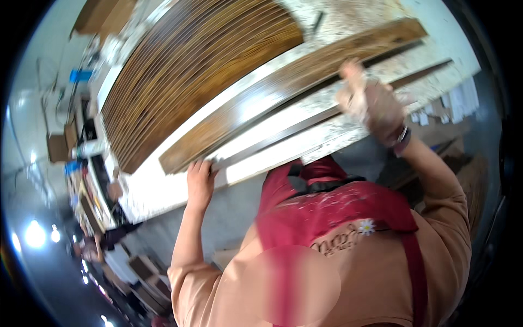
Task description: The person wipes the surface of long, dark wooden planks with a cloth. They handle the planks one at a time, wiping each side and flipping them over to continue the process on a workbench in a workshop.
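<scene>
A long brown wooden board (pixel 294 82) lies slantwise on a white, paint-spotted table (pixel 327 144). Between it and the near edge runs a thin dark strip (pixel 294 128). My left hand (pixel 200 182) is at the strip's left end, close to the board's near left corner, with its fingers curled around the end. Over the strip's right part is my right hand (pixel 376 106), smeared by motion. Something pale and wad-like shows at its fingers, too blurred to name. A dark band circles the right wrist.
Many narrow brown wooden slats (pixel 207 71) lie side by side beyond the board. A small dark object (pixel 318 22) rests near their right end. Cardboard boxes (pixel 57 147) and a cluttered bench (pixel 98 191) stand at left. Another person (pixel 95 245) is in the far left background.
</scene>
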Available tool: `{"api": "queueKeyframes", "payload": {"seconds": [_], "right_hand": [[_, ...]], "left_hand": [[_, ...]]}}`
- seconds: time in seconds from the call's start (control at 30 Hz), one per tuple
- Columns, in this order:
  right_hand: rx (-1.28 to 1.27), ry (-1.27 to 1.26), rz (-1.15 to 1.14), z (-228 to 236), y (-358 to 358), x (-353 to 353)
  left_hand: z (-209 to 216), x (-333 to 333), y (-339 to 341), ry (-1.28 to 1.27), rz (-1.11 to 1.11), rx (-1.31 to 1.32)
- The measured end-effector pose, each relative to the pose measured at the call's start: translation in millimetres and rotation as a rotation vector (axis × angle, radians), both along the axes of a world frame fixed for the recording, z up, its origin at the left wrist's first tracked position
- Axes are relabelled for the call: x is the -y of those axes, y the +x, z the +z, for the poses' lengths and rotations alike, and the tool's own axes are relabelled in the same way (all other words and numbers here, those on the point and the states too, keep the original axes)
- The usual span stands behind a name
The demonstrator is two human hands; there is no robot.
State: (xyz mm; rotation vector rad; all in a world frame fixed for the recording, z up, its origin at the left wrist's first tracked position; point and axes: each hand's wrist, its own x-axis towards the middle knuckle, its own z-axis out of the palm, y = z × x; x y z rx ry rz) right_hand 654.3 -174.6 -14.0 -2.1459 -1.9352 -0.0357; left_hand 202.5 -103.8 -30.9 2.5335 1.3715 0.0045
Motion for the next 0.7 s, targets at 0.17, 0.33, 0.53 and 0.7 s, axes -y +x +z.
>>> {"api": "queueKeyframes", "payload": {"seconds": [0.17, 0.33, 0.53, 0.7], "right_hand": [[-0.372, 0.155, 0.533, 32.6, -43.0, -8.1], [-0.172, 0.033, 0.546, 20.6, -43.2, -23.9], [-0.213, -0.231, 0.952, 3.5, -266.0, -76.5], [-0.424, -0.099, 0.952, 3.2, -320.1, -82.0]], "left_hand": [[-8.5, 24.3, -35.6, -0.086, 0.398, 0.337], [-42.8, 38.1, -56.3, -0.379, 0.785, 0.775], [-64.0, 35.5, -61.1, -0.256, 0.611, 0.838], [-72.0, 30.1, -71.0, -0.228, 0.436, 0.768]]}}
